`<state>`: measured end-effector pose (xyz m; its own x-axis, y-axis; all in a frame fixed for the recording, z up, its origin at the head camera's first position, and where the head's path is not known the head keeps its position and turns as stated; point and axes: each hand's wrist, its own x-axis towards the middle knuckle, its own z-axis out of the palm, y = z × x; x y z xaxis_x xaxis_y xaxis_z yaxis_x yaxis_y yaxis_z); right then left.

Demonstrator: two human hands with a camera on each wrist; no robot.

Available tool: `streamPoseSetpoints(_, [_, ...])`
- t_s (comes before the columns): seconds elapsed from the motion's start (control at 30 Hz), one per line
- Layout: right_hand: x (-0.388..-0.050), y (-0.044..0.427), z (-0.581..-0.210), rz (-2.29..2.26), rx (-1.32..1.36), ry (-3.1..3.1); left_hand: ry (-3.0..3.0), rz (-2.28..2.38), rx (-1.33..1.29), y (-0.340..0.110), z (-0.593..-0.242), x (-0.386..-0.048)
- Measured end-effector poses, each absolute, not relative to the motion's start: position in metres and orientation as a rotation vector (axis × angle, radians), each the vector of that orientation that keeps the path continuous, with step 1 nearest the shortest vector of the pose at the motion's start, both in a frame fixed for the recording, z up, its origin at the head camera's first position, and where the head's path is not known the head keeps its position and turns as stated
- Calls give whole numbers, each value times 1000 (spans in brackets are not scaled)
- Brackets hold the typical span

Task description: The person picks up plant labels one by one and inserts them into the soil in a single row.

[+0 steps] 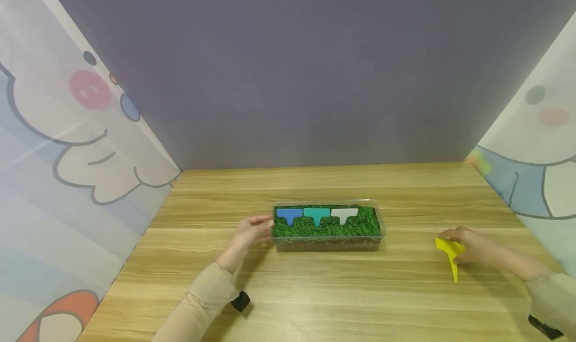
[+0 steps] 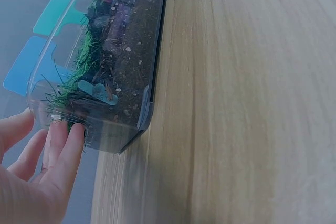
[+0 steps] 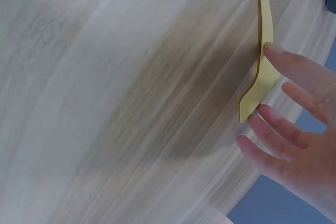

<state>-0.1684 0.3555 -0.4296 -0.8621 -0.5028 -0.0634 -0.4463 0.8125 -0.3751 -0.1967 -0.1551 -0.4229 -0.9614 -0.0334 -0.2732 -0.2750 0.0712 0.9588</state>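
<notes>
A clear plastic box (image 1: 328, 245) of soil topped with green grass (image 1: 310, 230) stands mid-table. A blue plant label (image 1: 289, 214), a teal plant label (image 1: 317, 213) and a white plant label (image 1: 344, 213) stand in a row along its back. At the box's left end is my left hand (image 1: 249, 232), its extended fingers touching the end wall. Off to the right, my right hand (image 1: 477, 247) pinches a yellow T-shaped plant label (image 1: 450, 249) between thumb and fingers. Its pointed stem is toward the table's near side.
The wooden table (image 1: 333, 287) meets a grey panel (image 1: 315, 82) at the back. Cartoon-printed walls (image 1: 40, 157) flank it on both sides. Soil and pebbles (image 2: 134, 51) show through the box wall in the left wrist view.
</notes>
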Motion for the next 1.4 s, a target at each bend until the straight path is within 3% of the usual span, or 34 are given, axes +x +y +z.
streamPoseSetpoints(0.3, [-172, 356, -431, -527, -735, 2807, 2148, 2003, -312, -155, -425, -196])
streamPoseSetpoints(0.57, [-184, 361, -436, -569, -1047, 2748, 2150, 2001, -297, -155, -425, -196])
streamPoseSetpoints(1.03, [-190, 355, -430, -570, -804, 2653, 2152, 2027, -289, -156, -427, -196])
streamPoseSetpoints(1.4, [-192, 353, -428, -590, -775, 2665, 2145, 2026, -302, -156, -425, -196])
